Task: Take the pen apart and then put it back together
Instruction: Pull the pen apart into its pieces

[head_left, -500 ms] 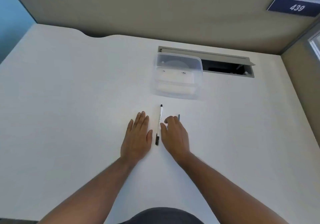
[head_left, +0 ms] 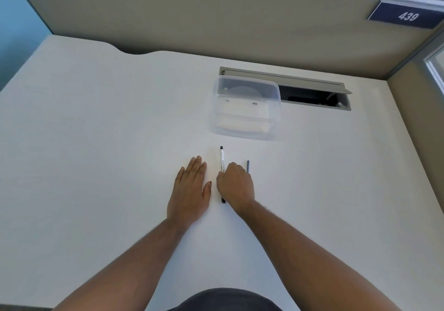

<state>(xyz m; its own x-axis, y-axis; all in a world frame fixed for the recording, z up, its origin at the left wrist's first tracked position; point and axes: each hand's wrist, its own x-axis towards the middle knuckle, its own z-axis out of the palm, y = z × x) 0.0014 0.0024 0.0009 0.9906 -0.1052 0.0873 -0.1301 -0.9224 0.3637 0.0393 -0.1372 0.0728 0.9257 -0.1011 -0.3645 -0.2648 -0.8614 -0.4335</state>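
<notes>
Grip state: our right hand curls over the slim white black-tipped pen, closure hidden; our left hand rests flat, fingers spread, on the white worktop, probably for steadiness.

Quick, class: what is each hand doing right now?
Left hand: open, flat on the desk, holding nothing.
Right hand: curled over the pen; grip cannot be told.

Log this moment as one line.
left hand flat on desk | right hand curling over pen | thin dark part beside
</notes>
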